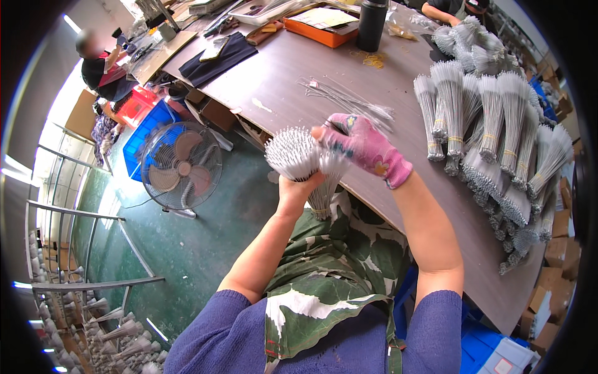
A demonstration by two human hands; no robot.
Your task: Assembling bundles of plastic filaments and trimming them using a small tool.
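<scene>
My bare left hand (298, 192) is wrapped round a thick bundle of thin wire brushes (291, 154), held above my lap. Their white bristled ends face up and toward the left, and the thin grey stems run down behind the hand. My right hand (367, 148), in a pink flowered glove with a bare fingertip showing, is closed at the right side of the bundle's top. Whatever lies between its fingers is too small to make out. Several loose wire brushes (349, 100) lie on the table just beyond the right hand.
Many banded brush bundles (492, 124) are piled on the right of the table (280, 81). A black bottle (372, 25), an orange tray (321, 28) and yellow rubber bands (374, 60) stand or lie farther back. A fan (182, 165) stands on the left floor. Two other people sit farther off.
</scene>
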